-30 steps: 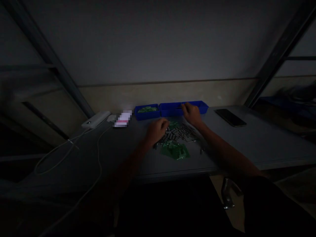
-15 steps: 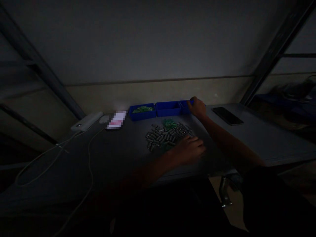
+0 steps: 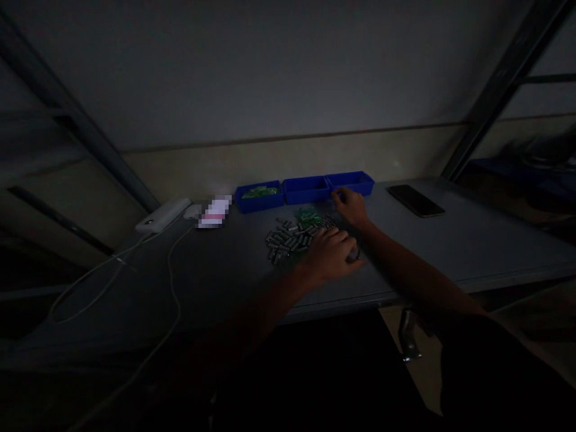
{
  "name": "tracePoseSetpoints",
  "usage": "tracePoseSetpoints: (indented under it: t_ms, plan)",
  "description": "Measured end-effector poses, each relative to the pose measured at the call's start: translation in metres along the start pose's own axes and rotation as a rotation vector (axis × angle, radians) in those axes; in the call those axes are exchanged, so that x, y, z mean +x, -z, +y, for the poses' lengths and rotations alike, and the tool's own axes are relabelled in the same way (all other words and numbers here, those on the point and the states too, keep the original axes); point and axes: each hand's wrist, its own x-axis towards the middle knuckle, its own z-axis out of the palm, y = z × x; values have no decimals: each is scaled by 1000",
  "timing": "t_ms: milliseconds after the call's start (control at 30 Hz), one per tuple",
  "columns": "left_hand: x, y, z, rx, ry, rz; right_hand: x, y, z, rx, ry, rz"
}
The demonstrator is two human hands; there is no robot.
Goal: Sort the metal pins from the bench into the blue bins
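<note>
The scene is very dark. On a grey table [image 3: 472,252] lies a heap of small grey cylindrical parts [image 3: 285,237] beside some green circuit boards [image 3: 307,215]. My left hand [image 3: 333,255] lies knuckles up over the near right part of that heap, fingers curled; whether it holds anything is hidden. My right hand [image 3: 350,207] rests just behind it, in front of the rightmost blue tray [image 3: 351,182], fingers bent down onto the parts. Three blue trays stand in a row at the back; the left blue tray [image 3: 258,197] has green boards in it.
A dark phone [image 3: 414,200] lies at the right back of the table. A white power bank [image 3: 164,215] with a looping white cable [image 3: 175,282] sits at the left. Metal frame posts rise on both sides. The table's front edge runs just below my hands.
My right hand has drawn back from the rightmost blue tray to the parts in front of it. My left hand has shifted left and slightly away from me, onto the heap.
</note>
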Motion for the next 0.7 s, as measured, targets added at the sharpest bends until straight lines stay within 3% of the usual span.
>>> tracePoseSetpoints:
  t_ms: [167,400,567,700]
  plan:
    - [11,-7,11,57,-28,-56,-4,-10,-1,10,22,-61]
    - [11,-11,-17,-73,-14,-45,-6,-19,-1,123,3,-71]
    - [16,-6,-50,-280,221,146,-4,-10,-1,275,5,-23]
    - [15,4,-84,-337,468,310,-7,-2,-9,375,93,-161]
